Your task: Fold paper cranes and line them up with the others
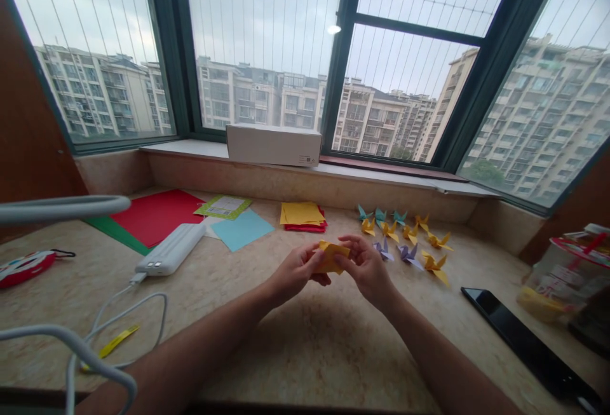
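Between my two hands is a small folded piece of yellow origami paper (pixel 330 258), raised a little above the stone counter. My left hand (pixel 300 267) pinches its left side with the thumb on top. On the other side my right hand (pixel 366 266) grips it between thumb and fingers. Part of the paper is hidden behind the thumbs. Just beyond and right of my right hand stand several folded paper cranes: teal ones (pixel 380 215) at the back, yellow ones (pixel 410 233) and purple ones (pixel 408 254) nearer.
Yellow and red paper squares (pixel 302 214) lie stacked behind my hands. At left are red paper (pixel 159 215), a blue sheet (pixel 243 229), a white power bank (pixel 174 250) and a cable (pixel 159 323). A black phone (pixel 519 332) and a plastic cup (pixel 557 275) are at right; a white box (pixel 274 146) rests on the sill.
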Motion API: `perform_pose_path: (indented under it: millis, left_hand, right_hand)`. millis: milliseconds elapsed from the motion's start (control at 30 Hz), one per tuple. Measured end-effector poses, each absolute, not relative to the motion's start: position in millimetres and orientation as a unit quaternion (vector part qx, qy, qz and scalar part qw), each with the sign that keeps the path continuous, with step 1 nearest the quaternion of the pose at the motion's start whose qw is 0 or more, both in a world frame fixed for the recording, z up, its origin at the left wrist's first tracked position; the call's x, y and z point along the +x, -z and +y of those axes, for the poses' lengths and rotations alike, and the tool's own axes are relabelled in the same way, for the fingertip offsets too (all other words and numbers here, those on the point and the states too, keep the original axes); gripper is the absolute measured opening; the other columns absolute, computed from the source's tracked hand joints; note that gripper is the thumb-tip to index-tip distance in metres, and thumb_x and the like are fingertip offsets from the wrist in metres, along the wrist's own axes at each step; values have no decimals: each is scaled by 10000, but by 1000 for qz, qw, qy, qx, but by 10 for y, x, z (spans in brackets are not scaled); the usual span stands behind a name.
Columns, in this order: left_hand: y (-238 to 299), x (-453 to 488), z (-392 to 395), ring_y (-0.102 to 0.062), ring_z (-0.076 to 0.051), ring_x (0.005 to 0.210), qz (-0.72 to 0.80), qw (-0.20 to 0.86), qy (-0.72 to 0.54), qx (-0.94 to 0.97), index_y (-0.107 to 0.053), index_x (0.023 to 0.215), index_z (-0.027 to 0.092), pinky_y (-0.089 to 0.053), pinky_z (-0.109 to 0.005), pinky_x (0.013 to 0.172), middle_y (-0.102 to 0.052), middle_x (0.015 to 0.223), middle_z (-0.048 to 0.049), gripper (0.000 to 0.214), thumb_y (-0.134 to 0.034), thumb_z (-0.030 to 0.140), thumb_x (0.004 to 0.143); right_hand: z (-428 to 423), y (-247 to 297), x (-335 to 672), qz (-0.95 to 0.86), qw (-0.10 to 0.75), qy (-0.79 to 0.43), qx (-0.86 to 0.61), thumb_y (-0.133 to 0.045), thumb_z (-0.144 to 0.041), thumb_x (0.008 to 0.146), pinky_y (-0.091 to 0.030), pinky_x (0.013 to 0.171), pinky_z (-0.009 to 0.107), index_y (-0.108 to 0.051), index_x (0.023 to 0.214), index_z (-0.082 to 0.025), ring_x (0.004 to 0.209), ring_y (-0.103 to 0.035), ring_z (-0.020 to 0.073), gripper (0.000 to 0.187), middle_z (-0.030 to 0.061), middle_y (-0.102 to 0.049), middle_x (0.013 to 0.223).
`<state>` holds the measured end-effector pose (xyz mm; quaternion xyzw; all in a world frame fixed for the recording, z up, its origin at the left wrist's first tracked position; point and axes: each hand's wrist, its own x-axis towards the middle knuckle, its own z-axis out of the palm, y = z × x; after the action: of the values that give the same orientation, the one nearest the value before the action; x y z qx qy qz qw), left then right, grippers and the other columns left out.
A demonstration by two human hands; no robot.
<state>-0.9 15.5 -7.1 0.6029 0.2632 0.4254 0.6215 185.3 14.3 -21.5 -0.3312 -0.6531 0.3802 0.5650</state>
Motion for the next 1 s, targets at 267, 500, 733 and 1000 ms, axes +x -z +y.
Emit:
perform_pose_path:
  millis: [267, 500, 733, 1000]
  left_hand:
    - [103, 15, 161, -686, -179, 643, 237, 606, -491, 579, -394, 1430, 174, -543, -329, 658, -699, 786, -57, 613, -586, 433, 909]
    - [72, 17, 183, -668, -168, 650, 236, 607, -520, 553, -561, 1269, 90, -548, -328, 660, -705, 922, -123, 534, -632, 440, 872]
    - [-17, 8, 105, -662, -168, 755, 237, 612, -497, 568, -607, 1240, 118, -569, -372, 758, -672, 1083, -138, 468, -590, 441, 901]
    - [28, 24, 119, -698, -192, 816, 239, 619, -489, 566, -666, 1120, 127, -553, -420, 880, -700, 1015, -92, 375, -695, 371, 837]
  right_hand:
    - [132, 141, 1900, -726, 569, -147, -358, -676, -279, 843, -512, 752, 341, -624, 1039, -255, 960, -598, 216, 204, 67, -622, 1090]
    - [99, 117, 1900, -756, 517, -112, -386, -718, -324, 818, -535, 768, 363, -652, 1059, -269, 1045, -587, 243, 257, 83, -577, 1179]
    - [83, 105, 1898, -748, 536, -123, -371, -671, -310, 863, -520, 890, 400, -663, 869, -228, 1076, -598, 239, 83, 86, -562, 1166]
    - [84, 84, 1907, -733, 546, -127, -385, -663, -327, 869, -490, 944, 438, -666, 867, -228, 1051, -609, 236, 99, 96, -553, 1240]
